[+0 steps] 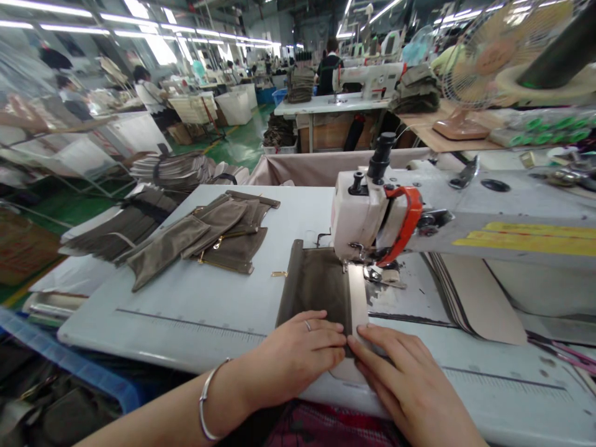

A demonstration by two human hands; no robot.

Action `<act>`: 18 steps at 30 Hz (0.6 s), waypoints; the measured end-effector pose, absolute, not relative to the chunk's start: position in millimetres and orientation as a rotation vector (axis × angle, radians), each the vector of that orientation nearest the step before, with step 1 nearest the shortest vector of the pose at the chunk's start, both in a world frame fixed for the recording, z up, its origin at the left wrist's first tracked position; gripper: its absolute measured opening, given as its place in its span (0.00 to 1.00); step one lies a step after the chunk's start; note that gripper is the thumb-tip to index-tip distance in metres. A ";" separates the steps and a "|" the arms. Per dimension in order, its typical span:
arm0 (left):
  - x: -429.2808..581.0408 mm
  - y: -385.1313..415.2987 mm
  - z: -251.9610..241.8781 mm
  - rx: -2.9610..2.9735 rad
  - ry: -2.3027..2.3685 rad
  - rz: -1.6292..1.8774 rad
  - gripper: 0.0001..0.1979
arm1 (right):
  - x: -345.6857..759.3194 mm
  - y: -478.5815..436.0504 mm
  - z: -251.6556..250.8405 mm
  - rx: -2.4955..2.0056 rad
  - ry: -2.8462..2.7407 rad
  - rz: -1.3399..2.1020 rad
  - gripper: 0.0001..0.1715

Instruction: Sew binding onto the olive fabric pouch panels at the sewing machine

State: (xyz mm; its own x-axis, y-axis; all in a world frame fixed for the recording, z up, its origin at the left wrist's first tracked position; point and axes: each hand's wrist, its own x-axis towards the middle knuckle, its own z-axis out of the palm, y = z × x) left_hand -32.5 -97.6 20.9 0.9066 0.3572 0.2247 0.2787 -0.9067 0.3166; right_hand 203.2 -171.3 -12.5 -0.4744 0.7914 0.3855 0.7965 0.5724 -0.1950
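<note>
A dark olive fabric panel (319, 282) with a pale beige strip (357, 298) along its right edge lies on the sewing table (195, 310), its far end under the presser foot (379, 273) of a white sewing machine (367, 214). My left hand (298, 354) lies on the panel's near end, fingers together and pressing down, a ring on one finger and a bangle on the wrist. My right hand (400, 379) rests flat beside it on the beige strip's near end, fingertips meeting those of the left hand.
A pile of olive zipped pieces (205, 239) lies at the table's left, more stacks (116, 230) beyond. Striped and beige material (470, 292) sits under the machine arm. A fan (484, 68) stands at the back right. Other people work at distant tables.
</note>
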 end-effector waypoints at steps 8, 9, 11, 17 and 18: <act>-26.8 -73.8 16.8 2.869 0.476 0.376 0.11 | 203.0 -158.7 -13.8 -1.317 -2.357 -0.017 0.22; -26.0 -70.8 16.5 2.877 0.478 0.377 0.11 | 203.2 -157.0 -14.0 -1.326 -2.357 -0.021 0.22; -24.6 -64.6 16.4 2.890 0.482 0.380 0.11 | 203.2 -152.9 -13.6 -1.341 -2.363 -0.023 0.22; -19.7 -46.6 18.6 2.937 0.480 0.360 0.11 | 202.0 -135.9 -6.4 -1.358 -2.344 -0.014 0.19; -18.7 -43.9 18.7 2.944 0.482 0.358 0.11 | 201.9 -133.0 -5.3 -1.366 -2.344 -0.011 0.19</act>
